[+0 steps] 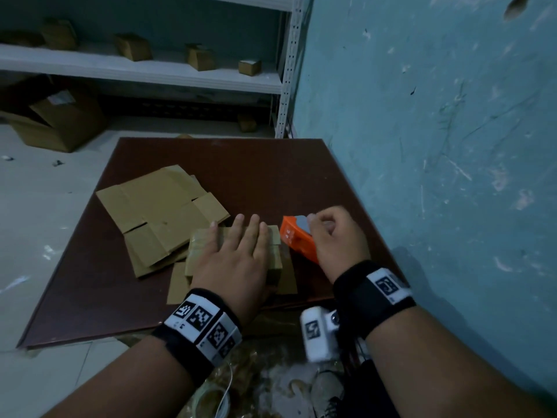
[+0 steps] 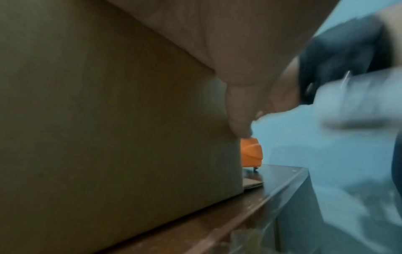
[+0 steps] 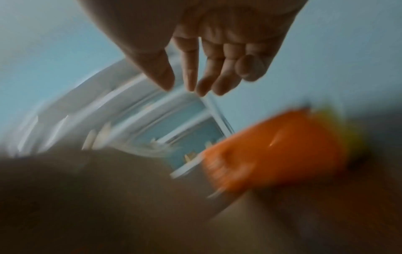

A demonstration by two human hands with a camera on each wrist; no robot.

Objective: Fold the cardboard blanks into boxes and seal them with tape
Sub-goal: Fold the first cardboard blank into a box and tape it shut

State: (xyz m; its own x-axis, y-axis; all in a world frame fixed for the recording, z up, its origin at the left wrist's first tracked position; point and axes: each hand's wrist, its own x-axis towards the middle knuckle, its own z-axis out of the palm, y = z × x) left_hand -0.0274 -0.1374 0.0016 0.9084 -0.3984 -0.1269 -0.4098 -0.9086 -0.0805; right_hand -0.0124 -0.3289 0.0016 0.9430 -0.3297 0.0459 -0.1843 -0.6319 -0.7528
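Head view: left hand (image 1: 238,251) flat, fingers straight, pressing down on top of the folded cardboard box (image 1: 275,262); right hand (image 1: 334,239) just right of it, over the orange tape dispenser (image 1: 297,238), fingers curled, though hard to tell whether closed round it. Flat cardboard blanks (image 1: 159,212) lying left of and beyond the left grip on the tabletop (image 1: 271,176). Small finished boxes (image 1: 250,67) up on the shelf, well beyond.

Left wrist view: box wall (image 2: 108,120) filling the frame under the palm, dispenser (image 2: 252,154) just past its corner.

Right wrist view: blurred; fingers (image 3: 250,68) loosely bent above the dispenser (image 3: 282,149), seemingly apart from it.

Judged: this box formed, sealing in hand or barely done; several blanks left to fold.
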